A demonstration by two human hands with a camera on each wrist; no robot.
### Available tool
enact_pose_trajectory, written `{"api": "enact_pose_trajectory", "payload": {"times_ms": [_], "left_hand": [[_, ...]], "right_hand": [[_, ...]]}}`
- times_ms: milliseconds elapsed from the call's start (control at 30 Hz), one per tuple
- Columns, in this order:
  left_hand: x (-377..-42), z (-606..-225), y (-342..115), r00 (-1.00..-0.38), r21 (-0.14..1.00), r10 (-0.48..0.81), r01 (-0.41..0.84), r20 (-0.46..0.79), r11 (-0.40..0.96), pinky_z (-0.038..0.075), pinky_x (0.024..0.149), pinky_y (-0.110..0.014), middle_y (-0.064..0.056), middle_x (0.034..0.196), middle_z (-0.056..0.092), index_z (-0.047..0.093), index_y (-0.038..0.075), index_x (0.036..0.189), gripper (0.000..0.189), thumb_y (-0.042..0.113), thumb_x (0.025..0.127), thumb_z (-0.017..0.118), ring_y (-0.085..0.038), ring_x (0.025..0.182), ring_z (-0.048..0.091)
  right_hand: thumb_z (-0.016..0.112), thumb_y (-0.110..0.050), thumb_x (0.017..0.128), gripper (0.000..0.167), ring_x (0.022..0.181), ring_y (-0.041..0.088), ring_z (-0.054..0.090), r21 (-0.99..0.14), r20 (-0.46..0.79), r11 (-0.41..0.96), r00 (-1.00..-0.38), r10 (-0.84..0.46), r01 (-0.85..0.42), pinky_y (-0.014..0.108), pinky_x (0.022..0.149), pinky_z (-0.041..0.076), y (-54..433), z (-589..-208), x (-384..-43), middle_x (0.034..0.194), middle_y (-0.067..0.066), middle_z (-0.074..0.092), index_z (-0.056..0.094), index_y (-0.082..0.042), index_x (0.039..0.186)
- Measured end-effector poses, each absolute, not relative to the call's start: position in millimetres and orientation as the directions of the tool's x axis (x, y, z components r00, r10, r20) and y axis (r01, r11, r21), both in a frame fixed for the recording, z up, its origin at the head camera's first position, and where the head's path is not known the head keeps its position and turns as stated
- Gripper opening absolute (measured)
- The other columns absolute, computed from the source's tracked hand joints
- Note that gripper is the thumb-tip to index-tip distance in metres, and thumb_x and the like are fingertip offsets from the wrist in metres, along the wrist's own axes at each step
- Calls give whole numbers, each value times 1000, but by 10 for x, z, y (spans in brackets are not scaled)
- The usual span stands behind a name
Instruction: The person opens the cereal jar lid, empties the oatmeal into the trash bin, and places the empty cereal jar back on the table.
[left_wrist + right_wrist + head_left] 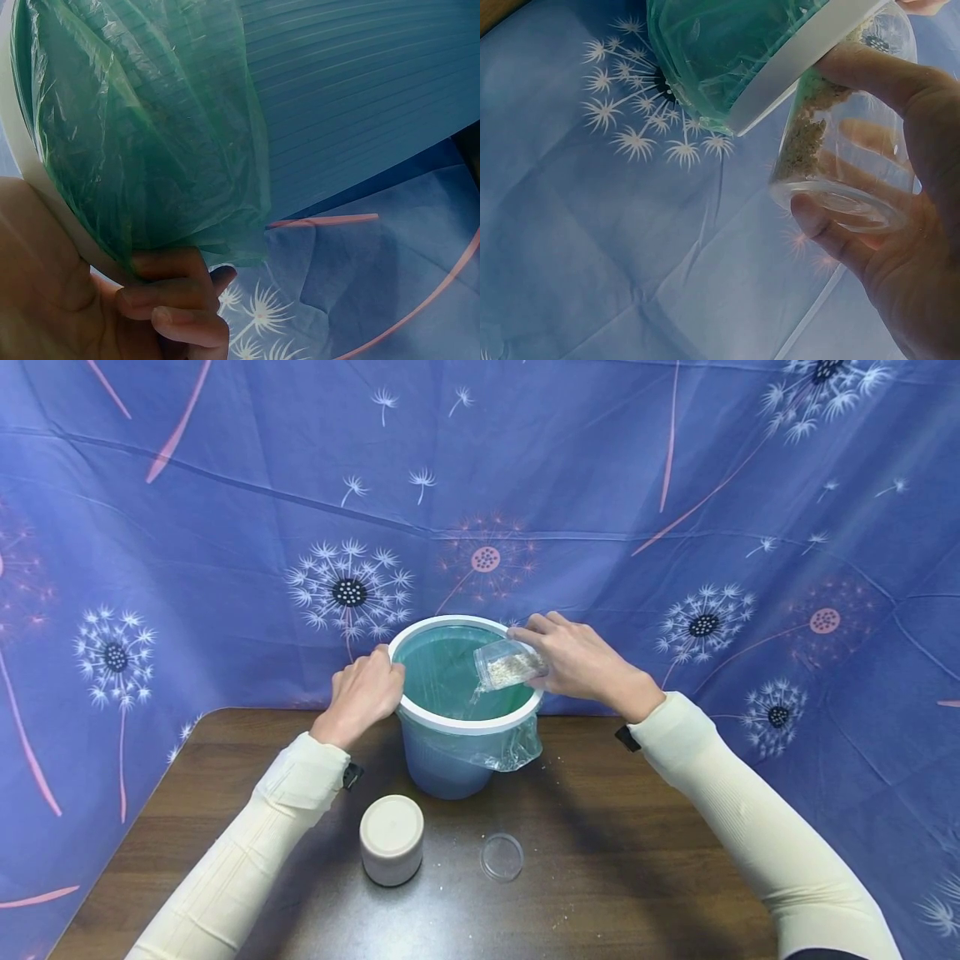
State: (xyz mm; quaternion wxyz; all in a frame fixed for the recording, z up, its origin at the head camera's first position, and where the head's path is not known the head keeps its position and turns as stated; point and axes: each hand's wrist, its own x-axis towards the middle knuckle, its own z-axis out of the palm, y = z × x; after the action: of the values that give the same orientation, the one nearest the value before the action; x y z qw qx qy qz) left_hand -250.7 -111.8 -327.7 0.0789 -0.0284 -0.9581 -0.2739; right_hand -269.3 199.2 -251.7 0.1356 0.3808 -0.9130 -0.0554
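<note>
A blue bin (pixel 446 770) with a white rim (pixel 468 727) stands on the table, lined with a thin green plastic bag (pixel 150 127) that hangs over the outside. On the bin's left side, my left hand (pixel 365 693) grips the rim, fingers curled over the bag's edge in the left wrist view. My right hand (pixel 581 662) holds a clear plastic jar (pixel 510 665) tipped mouth-down over the bin's right side. Pale, crumbly bits lie along the jar's lower wall, and some fall from its mouth into the bin. In the right wrist view, fingers and thumb wrap the jar (pixel 855 214) near its base.
In front of the bin, a squat beige container (pixel 392 839) stands on the brown wooden table (pixel 615 877). A clear round lid (pixel 502 857) lies to its right, with small crumbs scattered about. Behind the bin hangs a blue dandelion-print cloth (pixel 585 460).
</note>
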Motion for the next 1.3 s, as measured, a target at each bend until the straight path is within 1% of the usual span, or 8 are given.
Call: {"api": "enact_pose_trajectory", "payload": {"times_ms": [200, 400, 733, 967, 1300], "left_hand": [[-2509, -3281, -1122, -985, 522, 11, 100, 171, 847, 47, 98, -66, -31, 121, 69, 57, -6, 134, 46, 27, 108, 38, -53, 114, 67], [-2507, -3276, -1118, -985, 522, 11, 101, 173, 847, 47, 98, -67, -31, 120, 69, 57, -6, 134, 46, 27, 108, 38, -53, 114, 67], [-2501, -3272, -1119, -986, 519, 9, 95, 166, 849, 47, 97, -67, -31, 120, 69, 58, -6, 133, 46, 27, 108, 37, -53, 113, 68], [-2498, -3281, -1119, -985, 522, 5, 96, 174, 848, 47, 96, -66, -30, 118, 70, 58, -5, 130, 44, 27, 108, 38, -52, 112, 68], [-2494, -3281, -1119, -985, 523, 7, 96, 171, 847, 47, 97, -66, -30, 118, 70, 58, -5, 132, 46, 27, 108, 37, -52, 113, 68]], "right_hand": [[95, -28, 83, 77, 106, 31, 59, 202, 199, 709, -681, -705, -675, 46, 72, 58, 1991, -2518, -2693, 126, 11, 64, 62, -13, 150], [95, -28, 82, 77, 108, 32, 59, 200, 200, 714, -685, -701, -671, 48, 73, 58, 1987, -2514, -2688, 127, 12, 64, 62, -13, 150], [94, -27, 83, 74, 107, 32, 60, 207, 213, 701, -667, -714, -683, 47, 72, 58, 1993, -2519, -2681, 126, 12, 64, 62, -14, 149], [94, -29, 83, 75, 108, 32, 60, 213, 215, 700, -666, -715, -682, 47, 72, 58, 1995, -2520, -2684, 126, 12, 64, 62, -14, 149], [94, -27, 83, 75, 108, 32, 60, 212, 210, 699, -667, -715, -683, 47, 73, 58, 1993, -2523, -2677, 127, 12, 64, 62, -13, 150]]}}
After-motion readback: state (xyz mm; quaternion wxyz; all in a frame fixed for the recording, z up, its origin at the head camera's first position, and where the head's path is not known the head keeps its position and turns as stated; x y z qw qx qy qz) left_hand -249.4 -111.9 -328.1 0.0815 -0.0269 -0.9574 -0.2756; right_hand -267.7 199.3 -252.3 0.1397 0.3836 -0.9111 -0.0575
